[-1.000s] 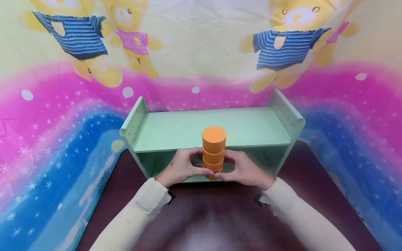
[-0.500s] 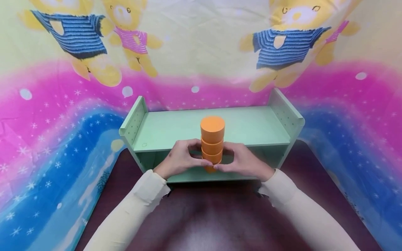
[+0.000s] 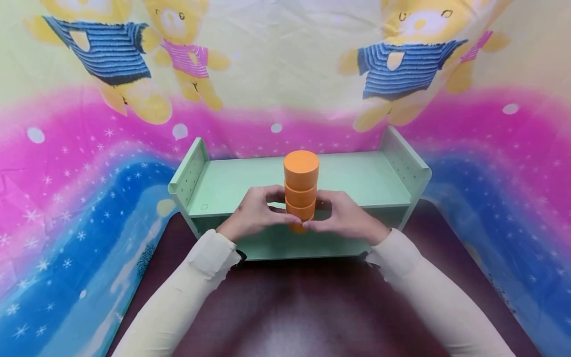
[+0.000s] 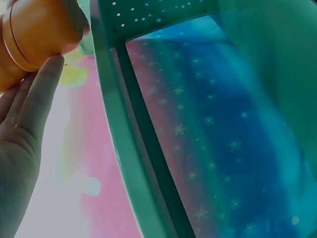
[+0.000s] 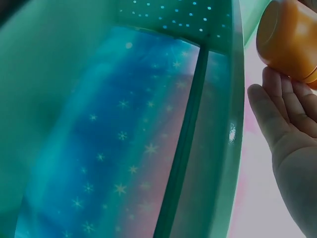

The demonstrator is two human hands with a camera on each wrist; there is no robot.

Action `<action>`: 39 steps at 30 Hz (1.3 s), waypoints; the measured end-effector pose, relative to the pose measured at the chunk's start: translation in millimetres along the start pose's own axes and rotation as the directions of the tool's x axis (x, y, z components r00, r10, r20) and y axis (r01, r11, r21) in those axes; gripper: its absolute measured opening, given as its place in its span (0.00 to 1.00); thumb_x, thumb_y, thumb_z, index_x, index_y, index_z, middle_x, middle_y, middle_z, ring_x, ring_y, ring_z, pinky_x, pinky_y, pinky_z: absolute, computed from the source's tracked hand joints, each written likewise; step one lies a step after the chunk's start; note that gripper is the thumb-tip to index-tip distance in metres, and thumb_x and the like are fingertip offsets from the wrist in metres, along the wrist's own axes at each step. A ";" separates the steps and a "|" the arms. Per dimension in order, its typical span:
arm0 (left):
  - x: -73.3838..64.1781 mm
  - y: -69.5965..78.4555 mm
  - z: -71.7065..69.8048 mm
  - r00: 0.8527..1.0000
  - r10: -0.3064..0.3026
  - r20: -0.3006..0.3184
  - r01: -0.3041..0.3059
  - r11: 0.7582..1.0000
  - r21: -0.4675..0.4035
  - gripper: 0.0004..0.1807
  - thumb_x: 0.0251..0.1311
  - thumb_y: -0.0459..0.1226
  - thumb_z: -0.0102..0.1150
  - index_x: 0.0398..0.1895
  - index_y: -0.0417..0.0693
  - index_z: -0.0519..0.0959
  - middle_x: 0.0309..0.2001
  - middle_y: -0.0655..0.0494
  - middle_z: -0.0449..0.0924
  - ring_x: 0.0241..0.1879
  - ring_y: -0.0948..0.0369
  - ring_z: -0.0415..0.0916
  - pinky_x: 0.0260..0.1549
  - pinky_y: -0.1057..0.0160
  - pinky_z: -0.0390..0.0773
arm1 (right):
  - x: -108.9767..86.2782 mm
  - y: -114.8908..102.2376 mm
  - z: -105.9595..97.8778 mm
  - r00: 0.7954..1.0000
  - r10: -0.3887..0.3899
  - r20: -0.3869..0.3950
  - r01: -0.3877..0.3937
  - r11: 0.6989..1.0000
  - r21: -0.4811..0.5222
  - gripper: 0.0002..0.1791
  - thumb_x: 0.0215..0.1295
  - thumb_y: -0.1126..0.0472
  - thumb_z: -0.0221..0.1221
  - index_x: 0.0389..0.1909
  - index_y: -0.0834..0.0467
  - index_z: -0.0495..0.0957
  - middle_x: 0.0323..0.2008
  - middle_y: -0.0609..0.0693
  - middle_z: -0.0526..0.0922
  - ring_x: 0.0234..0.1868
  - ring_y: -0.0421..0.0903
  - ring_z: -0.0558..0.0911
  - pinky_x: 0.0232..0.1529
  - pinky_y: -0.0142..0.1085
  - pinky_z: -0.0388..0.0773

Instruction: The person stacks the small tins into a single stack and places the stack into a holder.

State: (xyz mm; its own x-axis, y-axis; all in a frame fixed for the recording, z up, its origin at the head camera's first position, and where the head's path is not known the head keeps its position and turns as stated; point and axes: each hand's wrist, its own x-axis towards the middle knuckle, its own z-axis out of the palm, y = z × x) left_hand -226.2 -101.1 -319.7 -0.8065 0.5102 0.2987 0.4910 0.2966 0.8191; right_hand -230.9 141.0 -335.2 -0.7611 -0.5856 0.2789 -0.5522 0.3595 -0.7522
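Note:
A stack of several smooth orange cylinders stands upright between both hands in the head view, its flat round top showing. From the left, the left hand pinches its lower part, thumb in front and fingers behind. The right hand mirrors that grip on the other side, and the two thumb tips nearly meet at the front near the base. In the left wrist view, fingers touch the lower orange cylinder. The right wrist view shows the cylinder's bottom end above the right hand's fingertips.
Behind the hands stands a pale green two-level shelf with raised, perforated side panels. It sits on a dark reddish-brown table. A printed bear-and-snowflake cloth surrounds the back and sides.
Both hands have raised the orange stack steadily, from in front of the lower opening to the level of the upper shelf board. The grip stays the same.

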 end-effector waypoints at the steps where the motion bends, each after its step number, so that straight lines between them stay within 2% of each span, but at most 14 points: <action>1: 1.1 0.5 -0.8 1.000 -0.003 0.001 0.003 1.000 0.005 0.27 0.46 0.37 0.81 0.52 0.44 0.83 0.46 0.56 0.86 0.47 0.59 0.83 0.44 0.62 0.85 | 0.8 -0.5 -0.9 1.000 0.005 0.001 -0.005 1.000 -0.001 0.28 0.56 0.58 0.74 0.58 0.57 0.79 0.51 0.46 0.84 0.52 0.45 0.83 0.58 0.47 0.79; 5: 5.2 2.2 -4.0 1.000 -0.008 0.002 0.008 1.000 0.016 0.27 0.47 0.39 0.81 0.53 0.46 0.83 0.46 0.57 0.86 0.48 0.60 0.82 0.44 0.61 0.85 | 4.8 -1.7 -3.9 1.000 0.024 0.004 -0.024 1.000 0.010 0.28 0.57 0.58 0.73 0.58 0.57 0.78 0.52 0.47 0.84 0.53 0.46 0.83 0.59 0.47 0.79; 15: 14.7 -2.2 -10.8 1.000 0.000 -0.016 0.000 1.000 -0.022 0.27 0.46 0.38 0.81 0.52 0.45 0.84 0.45 0.56 0.86 0.47 0.60 0.83 0.44 0.60 0.85 | 16.2 -0.5 -9.1 1.000 0.027 -0.004 -0.027 1.000 0.016 0.26 0.57 0.56 0.73 0.56 0.56 0.80 0.51 0.46 0.84 0.55 0.47 0.82 0.62 0.48 0.76; 23: 19.8 -6.7 -13.6 1.000 -0.018 -0.026 0.018 1.000 0.004 0.26 0.48 0.39 0.80 0.53 0.46 0.84 0.45 0.57 0.86 0.46 0.60 0.83 0.44 0.58 0.85 | 23.5 4.5 -9.6 0.999 0.044 0.005 -0.044 0.999 0.020 0.27 0.57 0.56 0.73 0.58 0.58 0.79 0.52 0.49 0.84 0.56 0.49 0.82 0.61 0.48 0.77; 28: 23.9 -9.2 -14.4 0.999 -0.037 -0.040 0.037 0.999 0.016 0.26 0.48 0.40 0.80 0.53 0.45 0.84 0.45 0.57 0.86 0.46 0.59 0.83 0.46 0.57 0.84 | 28.3 7.5 -10.7 0.998 0.061 0.004 -0.061 0.998 0.008 0.28 0.58 0.56 0.72 0.58 0.60 0.78 0.53 0.52 0.84 0.55 0.52 0.82 0.59 0.51 0.78; 34: 26.9 -13.6 -13.2 0.997 -0.060 -0.043 0.061 0.998 0.027 0.28 0.49 0.40 0.80 0.55 0.45 0.83 0.47 0.56 0.86 0.47 0.59 0.83 0.49 0.56 0.83 | 31.8 12.2 -10.3 0.996 0.084 0.008 -0.084 0.996 -0.013 0.28 0.58 0.55 0.72 0.57 0.61 0.79 0.49 0.52 0.85 0.50 0.49 0.84 0.55 0.49 0.81; 39: 29.5 -15.7 -12.3 0.997 -0.064 -0.051 0.065 0.998 0.024 0.28 0.51 0.41 0.79 0.56 0.46 0.82 0.48 0.56 0.85 0.47 0.59 0.83 0.49 0.56 0.83 | 34.2 15.8 -11.3 0.996 0.094 0.007 -0.094 0.996 -0.004 0.28 0.58 0.55 0.72 0.57 0.60 0.78 0.50 0.51 0.85 0.50 0.49 0.84 0.54 0.47 0.82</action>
State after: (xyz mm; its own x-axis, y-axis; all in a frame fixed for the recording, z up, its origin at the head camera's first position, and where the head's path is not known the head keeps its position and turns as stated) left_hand -261.7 -100.7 -317.7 -0.8518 0.4484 0.2708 0.4454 0.3479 0.8250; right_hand -269.5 134.9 -330.8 -0.8070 -0.5546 0.2026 -0.4797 0.4158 -0.7726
